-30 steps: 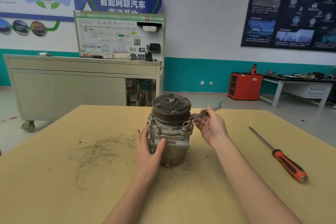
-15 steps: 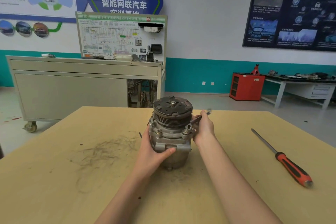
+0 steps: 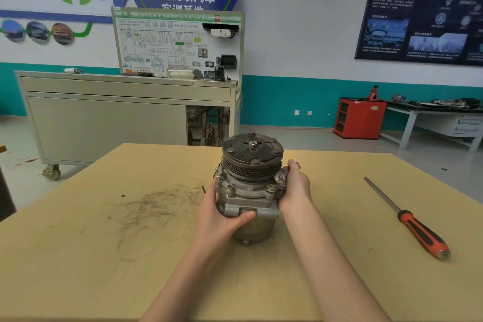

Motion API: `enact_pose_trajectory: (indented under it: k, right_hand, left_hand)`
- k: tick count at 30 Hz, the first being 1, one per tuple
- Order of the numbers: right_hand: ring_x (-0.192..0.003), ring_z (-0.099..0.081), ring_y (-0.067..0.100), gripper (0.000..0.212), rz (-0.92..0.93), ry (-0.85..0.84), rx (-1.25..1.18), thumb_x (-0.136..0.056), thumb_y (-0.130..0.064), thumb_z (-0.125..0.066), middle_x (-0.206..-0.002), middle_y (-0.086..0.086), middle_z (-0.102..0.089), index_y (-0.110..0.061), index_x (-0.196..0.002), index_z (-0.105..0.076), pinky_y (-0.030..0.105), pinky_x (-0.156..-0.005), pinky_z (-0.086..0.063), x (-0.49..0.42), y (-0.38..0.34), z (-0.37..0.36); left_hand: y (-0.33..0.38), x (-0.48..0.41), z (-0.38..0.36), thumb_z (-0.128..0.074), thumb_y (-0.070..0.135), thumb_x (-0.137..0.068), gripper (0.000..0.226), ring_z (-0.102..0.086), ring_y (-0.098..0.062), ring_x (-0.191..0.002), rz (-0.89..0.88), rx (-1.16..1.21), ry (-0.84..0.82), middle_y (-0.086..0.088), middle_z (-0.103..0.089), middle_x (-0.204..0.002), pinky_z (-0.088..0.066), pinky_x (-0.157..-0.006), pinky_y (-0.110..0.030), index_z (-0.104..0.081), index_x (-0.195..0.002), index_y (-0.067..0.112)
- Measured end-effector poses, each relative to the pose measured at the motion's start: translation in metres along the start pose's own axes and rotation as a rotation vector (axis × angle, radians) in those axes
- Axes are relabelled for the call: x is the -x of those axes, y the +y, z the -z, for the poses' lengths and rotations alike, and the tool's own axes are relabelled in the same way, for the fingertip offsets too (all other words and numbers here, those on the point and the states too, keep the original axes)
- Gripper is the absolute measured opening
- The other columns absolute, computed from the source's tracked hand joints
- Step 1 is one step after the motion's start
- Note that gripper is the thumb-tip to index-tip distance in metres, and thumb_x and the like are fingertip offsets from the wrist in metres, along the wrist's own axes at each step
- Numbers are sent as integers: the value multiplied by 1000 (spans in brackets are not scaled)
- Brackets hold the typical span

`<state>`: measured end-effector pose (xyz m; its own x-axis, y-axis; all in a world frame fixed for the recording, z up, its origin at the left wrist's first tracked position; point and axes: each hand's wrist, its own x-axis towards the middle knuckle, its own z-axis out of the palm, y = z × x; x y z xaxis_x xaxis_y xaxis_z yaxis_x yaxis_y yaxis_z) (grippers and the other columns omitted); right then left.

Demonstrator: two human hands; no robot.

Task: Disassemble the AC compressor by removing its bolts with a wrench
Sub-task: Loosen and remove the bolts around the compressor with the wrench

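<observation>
The fingers of the left hand wrap the AC compressor, which stands upright at mid-frame on the bench. The right hand closes round a steel wrench, largely hidden, apparently set on a flange bolt. Every visible bolt sits in place, so most of the work is left. The housing is cast grey metal, the pulley ribbed, the clutch plate dull and rusty.

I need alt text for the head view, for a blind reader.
A left hand steadies an AC compressor upright on a table, while the right hand holds a wrench at its flange. A red-handled screwdriver lies to the right.
</observation>
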<state>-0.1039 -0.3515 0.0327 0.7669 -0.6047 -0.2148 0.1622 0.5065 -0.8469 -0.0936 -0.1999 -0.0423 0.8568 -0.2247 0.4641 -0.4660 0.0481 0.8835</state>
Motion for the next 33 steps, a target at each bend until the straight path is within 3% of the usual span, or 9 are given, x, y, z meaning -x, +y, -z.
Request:
enact_pose_trajectory:
  k: [3, 7, 9, 11, 13, 17, 19, 25, 33]
  right_hand:
    - [-73, -64, 23, 32, 7, -5, -3, -98, -32, -46, -78, 7, -67, -9, -78, -57, 36, -73, -52, 9, 1, 5]
    - [-91, -59, 22, 36, 48, 16, 46, -94, -48, -51, -93, 4, -63, -15, -82, -57, 40, -88, -50, 14, -8, 14]
    - [-70, -51, 15, 40, 156, 6, 36, -94, -48, -51, -76, 2, -52, -14, -71, -52, 31, -67, -49, 21, -19, 23]
    - [-45, -37, 9, 41, 278, -68, -72, -95, -41, -51, -62, 1, -44, -12, -66, -47, 21, -44, -36, 36, -30, 31]
    - [-38, -36, 7, 40, 410, -123, -112, -94, -37, -52, -57, 1, -51, -10, -64, -52, 18, -38, -33, 54, -39, 38]
    - [-52, -62, 10, 33, 739, -199, 76, -80, -41, -56, -63, -1, -68, -18, -62, -71, 18, -51, -50, 94, -37, 52]
    - [-66, -71, 16, 24, 885, -243, 147, -80, -34, -57, -73, 2, -73, -16, -74, -72, 20, -63, -55, 108, -27, 62]
    - [-98, -67, 12, 12, 1111, -267, 437, -85, -17, -62, -99, -8, -72, -18, -92, -71, 20, -85, -50, 119, 4, 88]
    - [-98, -67, 15, 14, 1202, -256, 499, -87, -27, -57, -101, -10, -70, -23, -90, -71, 35, -82, -54, 114, 14, 92]
  left_hand:
    - [2, 8, 3, -87, 39, -50, 79, -62, 11, -101, -10, -1, -7, 29, -67, -111, -46, -75, -4, -49, -119, 41]
    - [1, 10, 4, -94, 43, -52, 83, -64, 7, -103, -4, -4, -20, 25, -68, -112, -49, -80, -8, -49, -122, 42]
    - [-1, 10, 4, -84, 51, -50, 82, -61, 10, -104, 4, -40, -11, 28, -66, -113, -47, -82, -6, -47, -123, 46]
    - [-3, 11, 3, -77, 60, -48, 82, -57, 12, -107, 2, -102, 18, 33, -63, -113, -44, -82, -6, -43, -122, 51]
    - [-6, 12, 2, -73, 64, -49, 87, -55, 3, -114, 9, -159, 35, 28, -59, -121, -44, -93, -20, -38, -128, 52]
    - [-7, 16, 4, -72, 69, -54, 90, -49, -10, -126, -8, -223, 34, 27, -51, -129, -42, -105, -37, -32, -133, 57]
    - [-7, 18, 5, -71, 71, -55, 101, -47, -14, -130, 10, -237, 26, 15, -52, -137, -41, -108, -45, -33, -144, 41]
    - [-3, 19, 5, -69, 70, -55, 105, -47, -19, -130, 30, -254, 31, 10, -53, -137, -38, -109, -50, -36, -146, 28]
    - [-6, 18, 5, -67, 69, -55, 105, -48, -19, -130, 18, -265, 47, 7, -55, -136, -37, -110, -51, -37, -146, 24]
